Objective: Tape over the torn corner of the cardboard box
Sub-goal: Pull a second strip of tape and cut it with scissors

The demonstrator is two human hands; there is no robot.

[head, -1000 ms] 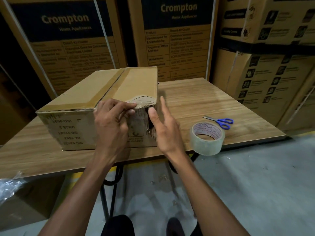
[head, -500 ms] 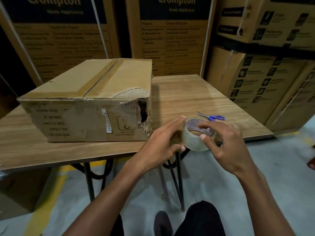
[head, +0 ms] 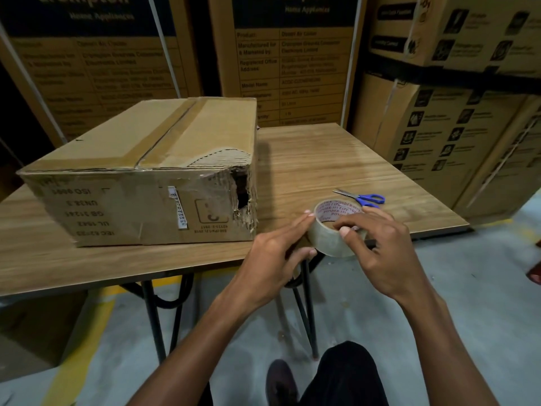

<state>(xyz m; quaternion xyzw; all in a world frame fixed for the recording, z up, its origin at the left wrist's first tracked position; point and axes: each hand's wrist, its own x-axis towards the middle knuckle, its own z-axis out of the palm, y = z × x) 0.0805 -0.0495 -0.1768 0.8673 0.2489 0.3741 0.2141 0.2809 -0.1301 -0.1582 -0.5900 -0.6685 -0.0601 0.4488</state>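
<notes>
Stacked appliance cartons [head: 295,60] fill the view from 10 to 2 o'clock, behind a wood-grain surface [head: 336,159] on black metal legs. The cardboard box [head: 140,174] sits on the left part of the surface, at about 10 o'clock from the hands, its top seam taped shut and its printed side turned upside down toward the person. Its torn corner [head: 241,191] is the near right one: the top layer is peeled to bare corrugation and a dark ragged hole opens in the side wall. The left hand [head: 275,253] and the right hand [head: 383,253] meet at the surface's near edge, at 3 o'clock from the torn corner. Between them is a roll of clear packing tape [head: 333,227], held just off the edge; the left grip is clamped on its left side, the right grip pinches its rim with fingertips inside the core. Blue-handled scissors [head: 361,197] lie flat on the surface at 12 o'clock from the roll, just beyond it.
</notes>
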